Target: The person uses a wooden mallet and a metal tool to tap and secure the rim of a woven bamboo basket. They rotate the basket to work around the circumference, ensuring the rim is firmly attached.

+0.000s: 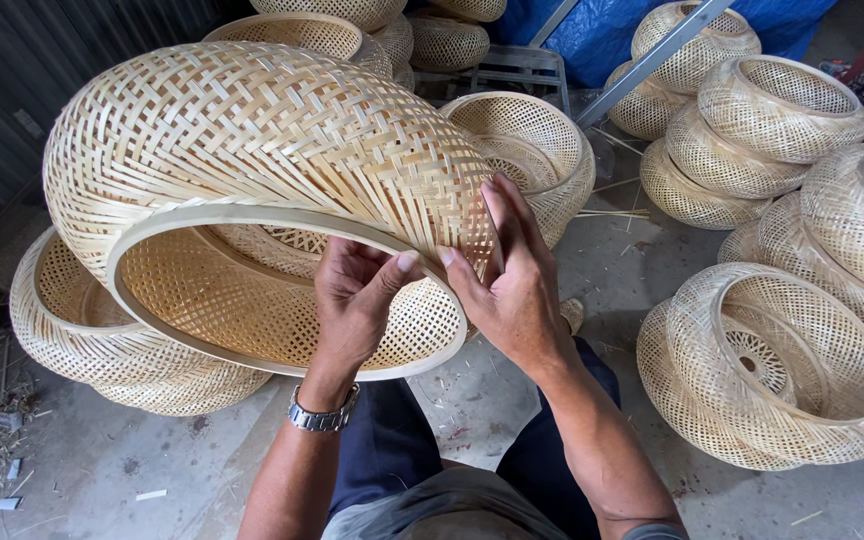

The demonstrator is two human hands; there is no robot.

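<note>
— Woven bamboo shade (252, 150), the big domed one, sits tilted up in front of the person's knees, its open hoop rim (282, 215) facing the camera. Both hands are on the near edge.

— How are they holding it?

— The left hand (352, 300) reaches in under the rim, fingers curled against the inner weave, thumb up on the hoop. The right hand (512, 280) lies flat on the outer weave, fingers spread and pressing, thumb at the rim. Neither has a full wrap around anything.

— So what might go wrong?

— I judge the hold is light; if the dome rolls left, it could slip off and drop onto the basket (102, 330) under it. Hard pressure from the fingertips could also crack a thin strip or loosen the rim binding.

— Anything you can't see?

— The left fingertips are hidden inside the shade. The far side of the dome is out of sight, and the stacked baskets (752, 130) at right are cut by the frame edge.
</note>
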